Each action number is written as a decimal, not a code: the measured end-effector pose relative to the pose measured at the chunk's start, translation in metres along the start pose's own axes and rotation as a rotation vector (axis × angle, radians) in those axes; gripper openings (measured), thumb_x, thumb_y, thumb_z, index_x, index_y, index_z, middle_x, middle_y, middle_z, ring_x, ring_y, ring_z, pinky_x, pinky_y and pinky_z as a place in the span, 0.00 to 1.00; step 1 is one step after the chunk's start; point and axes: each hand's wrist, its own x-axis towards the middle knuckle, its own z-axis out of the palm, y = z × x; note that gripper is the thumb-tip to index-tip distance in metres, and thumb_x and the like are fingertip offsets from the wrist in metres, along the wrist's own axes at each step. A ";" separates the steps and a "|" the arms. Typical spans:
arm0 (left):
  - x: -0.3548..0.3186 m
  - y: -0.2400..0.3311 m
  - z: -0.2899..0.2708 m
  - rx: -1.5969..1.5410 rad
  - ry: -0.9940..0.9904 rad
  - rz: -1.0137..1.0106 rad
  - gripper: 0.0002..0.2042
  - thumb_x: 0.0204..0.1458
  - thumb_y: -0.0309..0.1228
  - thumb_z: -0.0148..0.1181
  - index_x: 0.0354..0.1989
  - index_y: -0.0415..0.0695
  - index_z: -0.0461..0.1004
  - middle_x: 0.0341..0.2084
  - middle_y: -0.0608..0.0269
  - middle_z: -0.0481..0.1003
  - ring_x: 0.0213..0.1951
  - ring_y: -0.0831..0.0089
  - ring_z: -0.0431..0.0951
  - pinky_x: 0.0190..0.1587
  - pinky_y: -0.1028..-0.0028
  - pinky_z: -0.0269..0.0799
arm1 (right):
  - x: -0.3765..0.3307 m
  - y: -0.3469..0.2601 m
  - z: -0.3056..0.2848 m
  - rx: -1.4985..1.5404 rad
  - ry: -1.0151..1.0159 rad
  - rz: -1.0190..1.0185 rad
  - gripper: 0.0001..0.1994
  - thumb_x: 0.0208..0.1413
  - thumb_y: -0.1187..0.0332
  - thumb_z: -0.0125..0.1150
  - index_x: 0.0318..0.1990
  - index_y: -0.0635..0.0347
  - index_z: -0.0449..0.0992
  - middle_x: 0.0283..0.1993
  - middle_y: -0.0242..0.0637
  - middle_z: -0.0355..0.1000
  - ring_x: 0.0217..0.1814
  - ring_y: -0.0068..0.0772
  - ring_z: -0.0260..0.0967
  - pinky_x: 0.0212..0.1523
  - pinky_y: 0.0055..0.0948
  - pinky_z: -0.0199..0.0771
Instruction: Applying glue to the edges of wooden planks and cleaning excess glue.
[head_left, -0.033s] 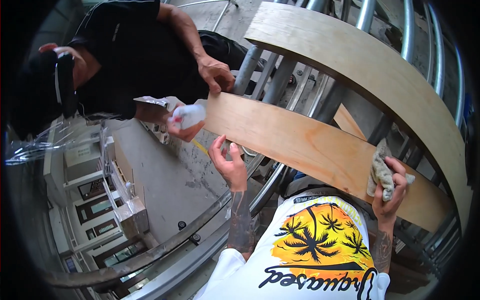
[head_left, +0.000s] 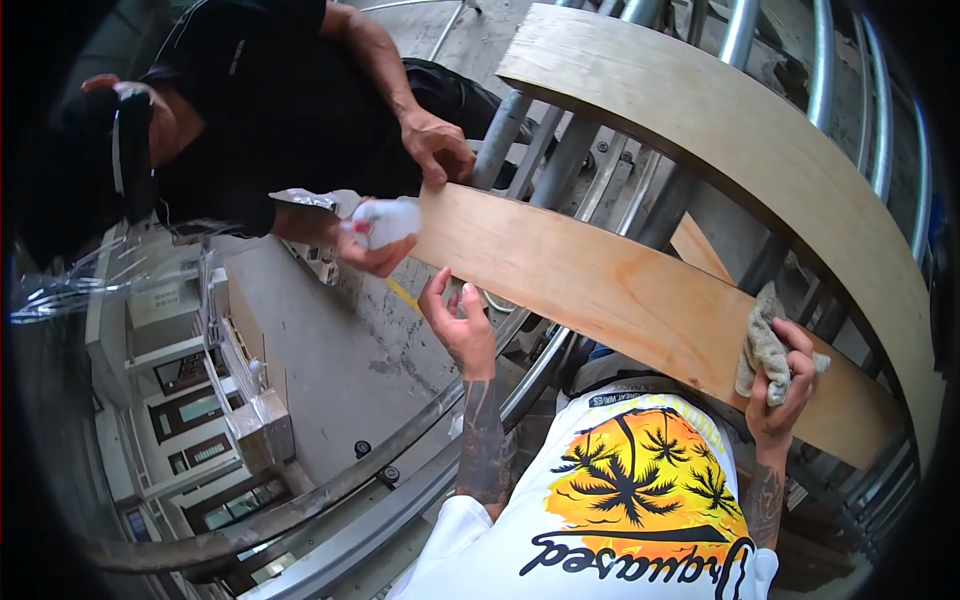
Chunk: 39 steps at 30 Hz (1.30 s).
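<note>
A long flat strip of pale plywood [head_left: 590, 260] lies across metal tubes in front of me, running from upper left to lower right. My right hand [head_left: 785, 380] is closed around a crumpled, dirty greyish cloth [head_left: 765, 345], which rests on the strip toward its right end. Near the strip's left end, my left hand [head_left: 460, 325] is raised palm up with its fingers apart. Its fingertips are at the near edge; whether they touch it I cannot tell. Across from me, a co-worker's hand [head_left: 435, 145] rests at the strip's left end, and their other hand holds a white container [head_left: 388, 222].
A wide curved plywood piece [head_left: 690, 105] arches over the far side and right of the strip. Several metal tubes [head_left: 740, 35] run beneath both. A curved metal rail [head_left: 300, 520] sweeps across the lower left, above the grey concrete floor [head_left: 330, 340].
The co-worker's white container has shifted slightly right, toward the strip's left end. My two hands and the cloth are nearly where they were.
</note>
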 end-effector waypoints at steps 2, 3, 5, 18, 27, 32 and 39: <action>0.003 -0.013 0.004 -0.050 0.010 -0.041 0.21 0.58 0.26 0.59 0.60 0.39 0.66 0.59 0.55 0.62 0.57 0.64 0.68 0.56 0.63 0.70 | 0.000 0.000 0.000 0.005 -0.003 -0.007 0.11 0.58 0.69 0.55 0.43 0.60 0.61 0.58 0.56 0.71 0.59 0.56 0.70 0.62 0.48 0.64; 0.004 -0.019 0.007 -0.099 0.003 -0.077 0.22 0.58 0.26 0.60 0.61 0.39 0.64 0.61 0.54 0.59 0.57 0.64 0.68 0.56 0.64 0.71 | 0.000 0.000 0.000 0.004 0.002 0.000 0.11 0.58 0.68 0.54 0.43 0.60 0.61 0.58 0.56 0.71 0.59 0.55 0.70 0.62 0.48 0.64; 0.006 -0.024 0.010 -0.162 -0.032 -0.111 0.26 0.60 0.27 0.61 0.65 0.38 0.59 0.62 0.53 0.56 0.59 0.64 0.67 0.56 0.65 0.71 | -0.001 0.001 -0.003 -0.006 -0.008 -0.003 0.12 0.57 0.69 0.54 0.44 0.60 0.60 0.57 0.56 0.71 0.58 0.55 0.70 0.62 0.48 0.64; -0.002 -0.025 0.030 -0.128 0.014 -0.059 0.35 0.63 0.34 0.57 0.73 0.40 0.46 0.65 0.45 0.49 0.62 0.52 0.64 0.59 0.59 0.70 | -0.003 -0.001 -0.008 -0.043 0.006 0.048 0.13 0.59 0.66 0.54 0.45 0.61 0.60 0.57 0.54 0.70 0.59 0.47 0.68 0.63 0.44 0.62; -0.004 -0.019 0.030 -0.140 -0.019 -0.101 0.35 0.65 0.36 0.54 0.74 0.38 0.43 0.69 0.42 0.49 0.61 0.54 0.66 0.59 0.61 0.70 | -0.003 0.000 -0.007 -0.033 0.012 0.055 0.11 0.59 0.66 0.54 0.44 0.61 0.63 0.58 0.52 0.70 0.59 0.46 0.67 0.63 0.43 0.60; -0.004 -0.025 0.032 -0.198 -0.043 -0.103 0.36 0.64 0.35 0.56 0.74 0.38 0.43 0.66 0.44 0.48 0.60 0.55 0.65 0.59 0.60 0.69 | -0.003 -0.001 -0.008 -0.089 0.007 0.049 0.12 0.56 0.69 0.55 0.44 0.60 0.60 0.57 0.54 0.71 0.59 0.51 0.69 0.62 0.46 0.65; -0.003 -0.018 0.034 -0.085 -0.023 -0.039 0.35 0.64 0.34 0.52 0.74 0.37 0.42 0.66 0.39 0.56 0.62 0.54 0.67 0.63 0.62 0.66 | -0.002 -0.001 -0.006 -0.029 0.028 0.056 0.10 0.56 0.71 0.54 0.43 0.60 0.63 0.59 0.51 0.70 0.60 0.47 0.68 0.64 0.42 0.60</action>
